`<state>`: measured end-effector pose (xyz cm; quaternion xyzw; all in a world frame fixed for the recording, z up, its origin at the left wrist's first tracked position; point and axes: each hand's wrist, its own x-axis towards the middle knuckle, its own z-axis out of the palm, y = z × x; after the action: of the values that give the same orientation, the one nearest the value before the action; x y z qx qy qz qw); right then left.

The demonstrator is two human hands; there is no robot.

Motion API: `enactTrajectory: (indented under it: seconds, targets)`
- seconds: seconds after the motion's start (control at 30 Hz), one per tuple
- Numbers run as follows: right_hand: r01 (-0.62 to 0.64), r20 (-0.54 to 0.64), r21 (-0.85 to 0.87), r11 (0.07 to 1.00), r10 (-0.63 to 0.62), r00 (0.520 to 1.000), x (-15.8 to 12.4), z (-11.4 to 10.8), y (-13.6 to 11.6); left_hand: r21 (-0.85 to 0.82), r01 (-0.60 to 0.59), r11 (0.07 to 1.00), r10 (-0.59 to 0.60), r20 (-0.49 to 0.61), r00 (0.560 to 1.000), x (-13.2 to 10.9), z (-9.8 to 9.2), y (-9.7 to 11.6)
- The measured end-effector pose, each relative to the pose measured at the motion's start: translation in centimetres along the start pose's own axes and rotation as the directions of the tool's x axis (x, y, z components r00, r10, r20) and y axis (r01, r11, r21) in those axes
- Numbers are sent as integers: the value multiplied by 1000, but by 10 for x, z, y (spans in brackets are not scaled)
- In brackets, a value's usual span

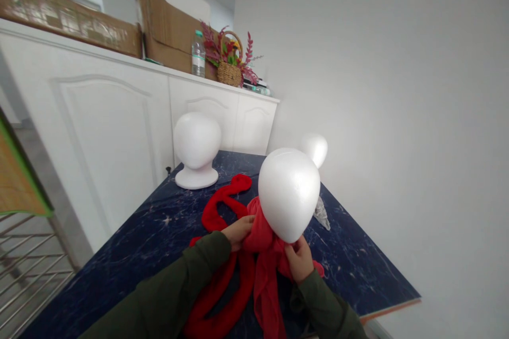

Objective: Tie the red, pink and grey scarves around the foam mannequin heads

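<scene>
Coral-red fabric point(260, 233) is gathered beneath the nearest white display head point(289, 190) at the blue marbled table point(350, 270), its folds being pinched by left hand point(240, 230) and right hand point(301, 259) alike! Behind, on the white cabinet point(111, 111), flowers point(237, 45) are held in a wicker basket point(229, 74), beside a bottle point(198, 53) whose label is too blurred to be read.

Seemingly a small workroom or storeroom: a dark-blue marble-patterned desk point(147, 238) beneath the hands point(239, 230), smooth white mannequin heads point(289, 190) around them, and, beyond to their left, white panelled cabinets point(111, 116) topped with brown cardboard boxes point(170, 29)
</scene>
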<state>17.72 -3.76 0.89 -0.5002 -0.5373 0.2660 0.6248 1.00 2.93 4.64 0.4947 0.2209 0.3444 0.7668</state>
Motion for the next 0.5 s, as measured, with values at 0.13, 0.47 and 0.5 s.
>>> enactTrajectory:
  seconds: [0.13,0.47,0.5]
  targets:
    - [-111,14,128,986,110,994,-3,14,1,260,-55,964,28,108,994,-2,-1,5]
    - [-242,-148,75,967,250,957,-8,36,11,643,-207,737,96,203,974,3,-8,25]
    - [-251,-155,48,967,255,954,-7,36,11,674,-205,710,107,184,977,4,-8,26]
